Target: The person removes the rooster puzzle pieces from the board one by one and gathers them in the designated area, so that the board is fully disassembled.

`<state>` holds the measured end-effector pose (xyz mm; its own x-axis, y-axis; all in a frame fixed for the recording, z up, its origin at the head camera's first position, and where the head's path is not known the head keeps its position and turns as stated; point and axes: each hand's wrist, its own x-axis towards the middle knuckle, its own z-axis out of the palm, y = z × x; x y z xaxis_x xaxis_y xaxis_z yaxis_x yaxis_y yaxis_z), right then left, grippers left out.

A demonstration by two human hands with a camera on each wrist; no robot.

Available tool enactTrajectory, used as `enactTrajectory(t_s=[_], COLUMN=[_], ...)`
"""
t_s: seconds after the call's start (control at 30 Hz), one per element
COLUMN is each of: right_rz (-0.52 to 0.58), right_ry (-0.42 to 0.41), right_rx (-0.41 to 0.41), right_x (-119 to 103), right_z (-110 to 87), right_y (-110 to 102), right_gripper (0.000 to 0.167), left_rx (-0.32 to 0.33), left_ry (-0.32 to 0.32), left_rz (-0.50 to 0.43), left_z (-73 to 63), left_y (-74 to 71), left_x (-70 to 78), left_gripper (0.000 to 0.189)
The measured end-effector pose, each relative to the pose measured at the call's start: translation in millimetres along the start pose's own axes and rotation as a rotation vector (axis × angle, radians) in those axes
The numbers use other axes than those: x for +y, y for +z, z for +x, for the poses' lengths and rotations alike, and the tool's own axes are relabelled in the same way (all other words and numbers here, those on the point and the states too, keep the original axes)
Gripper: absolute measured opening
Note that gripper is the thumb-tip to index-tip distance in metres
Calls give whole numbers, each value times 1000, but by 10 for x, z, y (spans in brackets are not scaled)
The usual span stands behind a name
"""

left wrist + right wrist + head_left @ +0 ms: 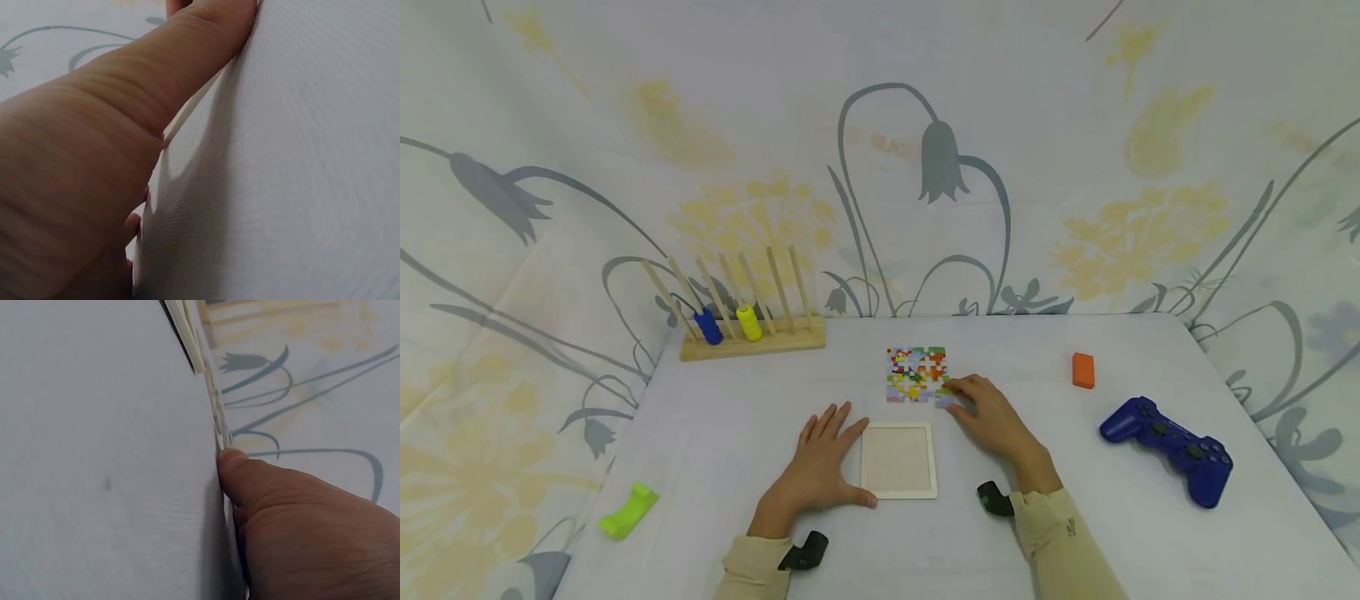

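Observation:
A small colourful jigsaw puzzle [916,373] lies on the table in the head view, its pieces fitted in a square. At its lower right corner my right hand [996,421] pinches a puzzle piece [942,402] between thumb and forefinger. A narrow gap parts that piece from its left neighbour. Nearer to me lies a square wooden puzzle tray [897,460] with a pale rim, nothing in it. My left hand [816,467] rests beside the tray with fingers spread, forefinger and thumb against its left corners. In the right wrist view the thumb [250,472] hides the piece.
A wooden peg stand [760,340] with blue and yellow rings stands at the back left. On the right lie an orange block [1083,370] and a blue game controller [1168,446]. A lime green curved block [628,510] is at the front left. Patterned cloth hangs behind.

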<state>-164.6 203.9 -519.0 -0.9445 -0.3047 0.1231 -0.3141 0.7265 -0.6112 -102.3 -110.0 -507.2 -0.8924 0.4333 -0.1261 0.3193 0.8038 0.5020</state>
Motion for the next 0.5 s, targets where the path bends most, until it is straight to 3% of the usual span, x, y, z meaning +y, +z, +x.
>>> enactTrajectory(t_s=[0.23, 0.5], right_rz=[9, 19], right_ry=[28, 17], right_rx=[-4, 49], right_x=[13, 36], right_z=[32, 38], right_y=[-6, 21], right_gripper=[37, 37], left_rx=[1, -1], left_ry=[0, -7], left_rz=[4, 7], left_z=[-2, -10], left_y=[3, -4], left_x=[-6, 3], left_gripper=[116, 115])
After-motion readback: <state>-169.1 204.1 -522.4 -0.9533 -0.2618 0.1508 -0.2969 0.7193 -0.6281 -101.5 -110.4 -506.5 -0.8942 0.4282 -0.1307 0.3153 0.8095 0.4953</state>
